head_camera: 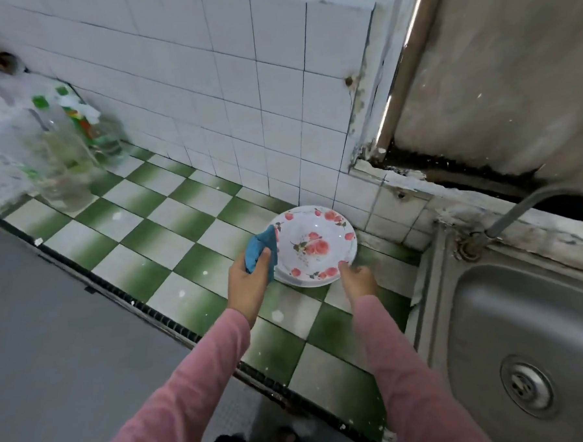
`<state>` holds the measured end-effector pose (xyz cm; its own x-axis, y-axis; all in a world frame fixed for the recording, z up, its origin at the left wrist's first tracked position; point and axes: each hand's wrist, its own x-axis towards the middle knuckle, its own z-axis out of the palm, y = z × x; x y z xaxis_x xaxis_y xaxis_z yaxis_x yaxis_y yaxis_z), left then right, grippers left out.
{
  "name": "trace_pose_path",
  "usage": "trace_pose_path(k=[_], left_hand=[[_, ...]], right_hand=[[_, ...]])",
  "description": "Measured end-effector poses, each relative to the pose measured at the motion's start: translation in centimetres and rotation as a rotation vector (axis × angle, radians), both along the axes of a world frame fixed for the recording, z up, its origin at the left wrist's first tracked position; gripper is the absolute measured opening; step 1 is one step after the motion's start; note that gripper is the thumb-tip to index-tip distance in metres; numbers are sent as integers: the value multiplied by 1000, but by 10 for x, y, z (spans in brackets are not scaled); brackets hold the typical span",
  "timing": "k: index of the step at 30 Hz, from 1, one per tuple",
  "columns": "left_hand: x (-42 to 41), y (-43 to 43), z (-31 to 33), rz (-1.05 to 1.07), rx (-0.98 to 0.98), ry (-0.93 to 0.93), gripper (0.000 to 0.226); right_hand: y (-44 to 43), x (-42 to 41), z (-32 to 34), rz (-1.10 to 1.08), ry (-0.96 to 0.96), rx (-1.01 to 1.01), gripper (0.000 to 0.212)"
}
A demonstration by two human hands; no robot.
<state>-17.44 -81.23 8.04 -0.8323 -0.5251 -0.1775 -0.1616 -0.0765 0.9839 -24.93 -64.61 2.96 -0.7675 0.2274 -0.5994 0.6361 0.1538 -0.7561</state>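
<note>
So the white shallow plastic plate with the red flower print is sitting flat on the green-and-white checked tile table, up in the back right corner. It's just short of the white tiled wall and close to the steel sink on the right.

The left grip is clenching a folded blue cloth and holding it right against the plate's left rim. So the dish's hollow is lying just right and a bit forward of the cloth, and I'd guess a short sweep inward is all it needs.

The right grip is touching the near right rim with a fingertip. I can't tell if it's actually pinching the rim or only steadying it, too blurry. Both are about equally near, one on each side.

The plate is round, so no long axis to worry about. Nothing is lying in it. There might be a second plate underneath, can't say for sure. The sink is showing only its drain.
</note>
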Motion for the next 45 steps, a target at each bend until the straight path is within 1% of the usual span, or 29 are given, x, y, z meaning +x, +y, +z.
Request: trace_pose_path(k=[2,4,6,8,9,10,11,12,13,14,15,16,17,20,23,25,29,35,40,45], left_hand=[[-18,-15,-5,-23,-3,0,11],[-35,-29,-10,-59,-9,-5,13],[-48,-37,-12,-87,-9,-16,12],[-66,-47,-15,-132,-1,-49,11],[-74,-53,-16,-162,0,-64,12],[-83,-60,-18,-194,-5,-67,14],[-90,-66,-19,-222,-3,-63,15],[-96,-72,-21,-253,-6,-59,16],[-102,-78,-22,-281,-6,-57,15],[-107,-83,-24,-305,-7,-58,14],[-111,-87,-24,-326,-1,-58,13],[-116,-91,-24,-346,5,-58,13],[-120,-95,-24,-364,13,-58,13],[-132,-105,-24,-408,29,-74,11],[-139,-116,-25,-448,23,-61,8],[-143,-121,-26,-480,11,-52,8],[-147,-129,-31,-487,17,-64,10],[-147,-127,-29,-476,27,-58,12],[-150,-120,-24,-464,22,-59,16],[-152,-112,-20,-456,28,-30,17]], right_hand=[[-10,-15,-1,-46,-29,42,55],[-21,-29,-8,-72,-48,87,55],[-30,-39,-21,-92,-25,132,53],[-29,-60,-68,-112,-20,230,52],[-23,-78,-112,-115,-29,284,52],[-19,-89,-140,-124,-54,332,54],[-19,-94,-150,-143,-82,359,53],[-23,-86,-133,-160,-100,372,48],[-32,-76,-100,-200,-112,373,38],[-43,-67,-71,-220,-122,345,23],[-52,-61,-54,-219,-125,306,10],[-58,-56,-38,-208,-121,280,4],[-60,-56,-35,-220,-129,283,7],[-63,-61,-31,-274,-187,348,26],[-66,-59,-34,-298,-254,335,32],[-67,-54,-36,-341,-273,281,27],[-65,-50,-34,-402,-228,246,20],[-50,-41,-30,-408,-158,228,28],[-44,-35,-28,-455,-91,122,27],[-33,-34,-14,-476,8,189,22]])
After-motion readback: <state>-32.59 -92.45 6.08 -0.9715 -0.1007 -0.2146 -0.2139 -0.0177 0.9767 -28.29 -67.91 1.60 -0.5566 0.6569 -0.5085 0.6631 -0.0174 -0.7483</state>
